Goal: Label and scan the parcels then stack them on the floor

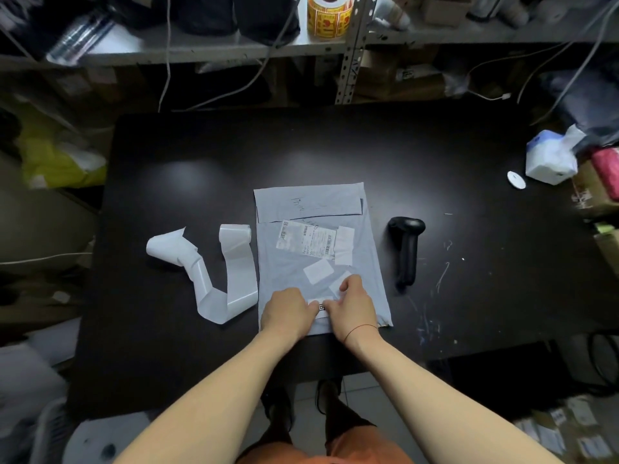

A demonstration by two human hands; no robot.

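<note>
A flat grey mailer parcel (pixel 294 262) lies in the middle of the black table (pixel 335 152), with several white labels stuck on it. A small white label (pixel 321 305) with a square code sits near the parcel's front edge. My left hand (pixel 287 312) presses on its left end with curled fingers. My right hand (pixel 351 306) presses on its right end, fingers also bent over it. A black handheld scanner (pixel 406 246) lies on the table just right of the parcel. A strip of white label backing (pixel 231 272) curls on the table to the left.
A white tissue pack (pixel 549 160) and a small white disc (pixel 516 179) sit at the table's right edge. Metal shelving behind holds a yellow sticker roll (pixel 330 15) and cables. Boxes and bags crowd both sides of the table.
</note>
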